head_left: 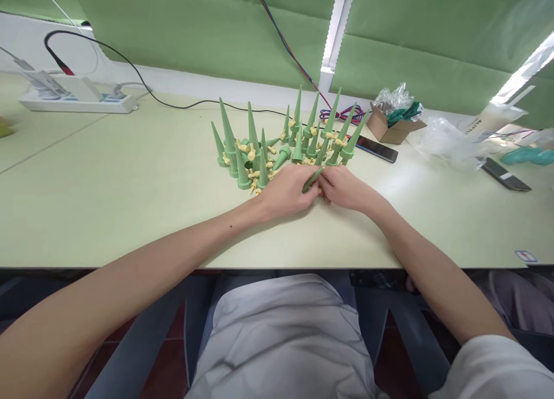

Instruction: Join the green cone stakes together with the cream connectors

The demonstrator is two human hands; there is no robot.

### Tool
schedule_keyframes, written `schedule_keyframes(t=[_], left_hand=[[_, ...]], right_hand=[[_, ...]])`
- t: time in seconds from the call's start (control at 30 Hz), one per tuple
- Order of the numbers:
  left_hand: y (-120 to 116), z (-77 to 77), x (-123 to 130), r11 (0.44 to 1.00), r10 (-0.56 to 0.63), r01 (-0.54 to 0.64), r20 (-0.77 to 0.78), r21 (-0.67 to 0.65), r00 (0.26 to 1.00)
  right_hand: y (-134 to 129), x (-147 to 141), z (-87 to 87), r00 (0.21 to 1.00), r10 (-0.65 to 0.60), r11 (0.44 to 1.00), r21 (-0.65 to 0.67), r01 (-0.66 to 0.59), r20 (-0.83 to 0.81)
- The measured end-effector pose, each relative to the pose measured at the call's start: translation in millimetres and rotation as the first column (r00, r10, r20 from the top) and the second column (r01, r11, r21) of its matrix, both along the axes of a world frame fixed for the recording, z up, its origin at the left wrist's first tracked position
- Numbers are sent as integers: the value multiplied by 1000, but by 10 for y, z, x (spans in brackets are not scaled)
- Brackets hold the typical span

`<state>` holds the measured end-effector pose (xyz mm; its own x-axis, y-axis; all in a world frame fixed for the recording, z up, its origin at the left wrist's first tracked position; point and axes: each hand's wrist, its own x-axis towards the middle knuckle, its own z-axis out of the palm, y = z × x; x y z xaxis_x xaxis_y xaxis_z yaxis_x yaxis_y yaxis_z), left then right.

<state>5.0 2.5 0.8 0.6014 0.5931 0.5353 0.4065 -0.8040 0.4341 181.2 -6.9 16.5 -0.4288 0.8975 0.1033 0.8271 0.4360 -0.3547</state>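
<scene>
My left hand is closed around a green plastic watering spike, whose pointed end sticks up to the right out of the fist. Against it, my right hand is closed with its fingertips pinched together. What the right fingers pinch is hidden between the two hands. Just beyond my hands, several green watering spikes stand point-up on the table in a left and a right group. Small yellow valves are fitted to many of them or lie loose among them. One spike lies on its side between the groups.
On the pale table, a power strip sits at the back left with a black cable running right. Behind the spikes at right are a phone and a cardboard box. Farther right lie plastic bags and another phone.
</scene>
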Motion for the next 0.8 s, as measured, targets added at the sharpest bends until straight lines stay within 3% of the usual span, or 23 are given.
schedule_keyframes(t=[0.53,0.8], left_hand=[[11,43,-9,1000,-21,22,-90,7,996],[27,3,-19,999,-39,40,-47,20,998]], right_hand=[[2,9,21,999,-2,1000,-9,2,34],[7,-10,-12,998,1,1000,15,0,-69]])
